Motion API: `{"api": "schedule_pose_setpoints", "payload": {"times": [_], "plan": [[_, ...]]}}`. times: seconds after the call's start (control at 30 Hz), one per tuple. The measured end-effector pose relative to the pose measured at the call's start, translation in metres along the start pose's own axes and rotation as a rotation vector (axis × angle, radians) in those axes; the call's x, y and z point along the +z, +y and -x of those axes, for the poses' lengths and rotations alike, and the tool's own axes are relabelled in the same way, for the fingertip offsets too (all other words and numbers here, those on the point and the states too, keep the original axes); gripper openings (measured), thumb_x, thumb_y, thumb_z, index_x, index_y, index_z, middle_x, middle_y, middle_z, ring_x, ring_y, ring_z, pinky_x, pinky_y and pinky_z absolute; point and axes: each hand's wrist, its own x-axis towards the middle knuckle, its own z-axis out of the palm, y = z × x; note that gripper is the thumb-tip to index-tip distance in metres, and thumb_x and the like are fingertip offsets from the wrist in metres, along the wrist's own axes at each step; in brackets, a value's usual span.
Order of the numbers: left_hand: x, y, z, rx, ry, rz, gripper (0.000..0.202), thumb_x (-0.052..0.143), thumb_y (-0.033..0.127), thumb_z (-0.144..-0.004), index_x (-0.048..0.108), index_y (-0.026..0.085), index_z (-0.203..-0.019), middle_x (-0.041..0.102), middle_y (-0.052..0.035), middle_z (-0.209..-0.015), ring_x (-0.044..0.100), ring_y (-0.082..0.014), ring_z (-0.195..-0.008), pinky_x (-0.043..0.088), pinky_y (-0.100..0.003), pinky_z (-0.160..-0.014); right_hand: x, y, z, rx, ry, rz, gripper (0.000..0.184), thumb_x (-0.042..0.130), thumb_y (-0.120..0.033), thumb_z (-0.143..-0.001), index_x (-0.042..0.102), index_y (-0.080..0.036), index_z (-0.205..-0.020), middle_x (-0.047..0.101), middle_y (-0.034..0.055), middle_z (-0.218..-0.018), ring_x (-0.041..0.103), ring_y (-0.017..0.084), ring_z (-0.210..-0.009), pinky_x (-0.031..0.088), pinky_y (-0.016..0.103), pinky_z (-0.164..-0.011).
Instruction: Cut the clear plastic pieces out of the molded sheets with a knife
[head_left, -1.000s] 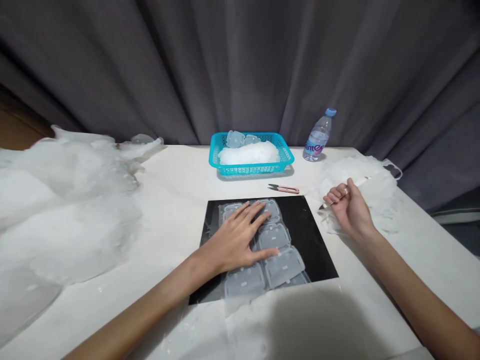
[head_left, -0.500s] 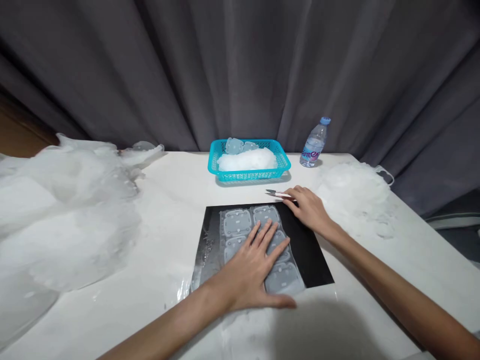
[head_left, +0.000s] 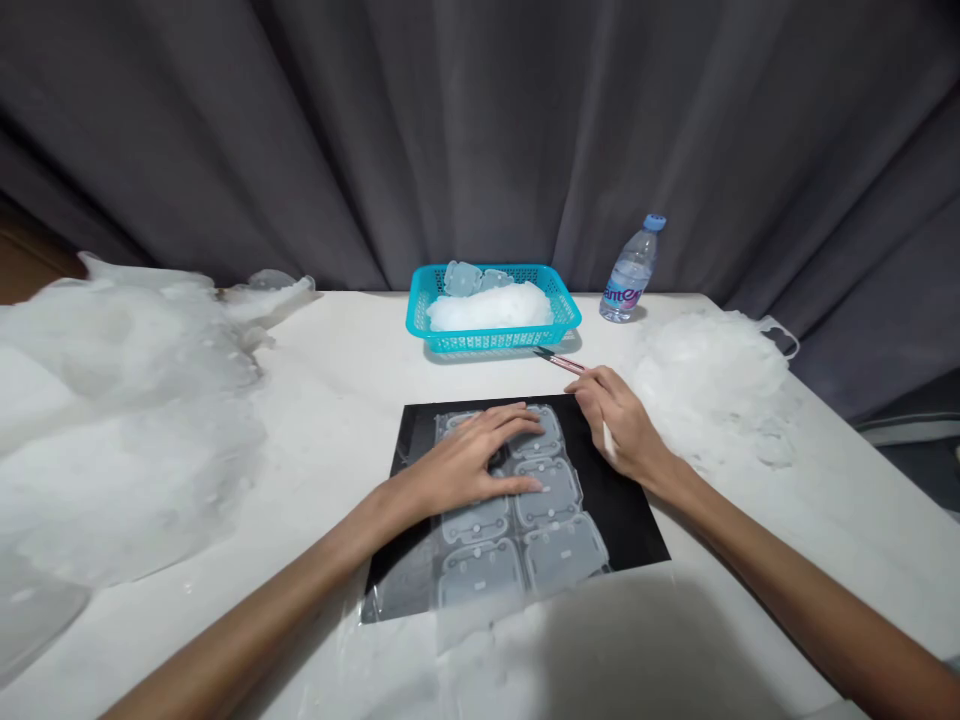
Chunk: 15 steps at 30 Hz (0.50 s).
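Observation:
My left hand [head_left: 484, 450] lies with its fingers stretched out over the upper part of a clear plastic sheet with rounded, frosted panels [head_left: 566, 550]. The panels sit in rows, and my hand hides several of them. Under the sheet is a black mat [head_left: 626, 515]. Just beyond the mat's far right corner, my right hand [head_left: 619, 420] is closed around a pair of tweezers [head_left: 562, 361]. Their dark tips point left toward the basket, while a pale end shows below my fingers.
A turquoise basket [head_left: 487, 342] at the back holds white fluffy material [head_left: 495, 308] and loose frosted pieces [head_left: 463, 278]. A water bottle [head_left: 628, 275] stands to its right. Heaps of thin white plastic lie at left [head_left: 135, 430] and right [head_left: 712, 380].
My left hand has slid up and left over the sheet, uncovering lower panels. The tweezers in my right hand have tilted, and their tips now look closed together.

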Motion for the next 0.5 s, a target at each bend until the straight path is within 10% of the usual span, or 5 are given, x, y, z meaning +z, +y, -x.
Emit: {"api": "schedule_pose_setpoints", "payload": {"times": [0.27,0.5], "plan": [[0.006,-0.007,0.002,0.012,0.024,-0.098,0.069,0.058,0.071,-0.096,0.053,0.031,-0.152,0.049,-0.0045,-0.163,0.035,-0.0314,-0.157,0.038,-0.052,-0.125,-0.015,-0.015,0.019,0.158,-0.247,-0.673,0.076,0.022,-0.077,-0.102,0.074,-0.022,-0.107,0.069,0.0072,-0.095,0.067,0.020,-0.081,0.055,0.035,-0.076],[0.009,-0.007,0.000,0.016,0.056,-0.124,0.055,0.055,0.065,-0.101,0.065,0.028,-0.139,0.055,-0.0042,-0.159,0.040,-0.0294,-0.155,0.039,-0.052,-0.125,-0.015,-0.018,0.016,0.108,-0.344,-0.562,0.016,0.065,-0.035,-0.102,0.077,-0.025,-0.104,0.070,0.0042,-0.111,0.069,0.018,-0.102,0.055,0.030,-0.089]]}}
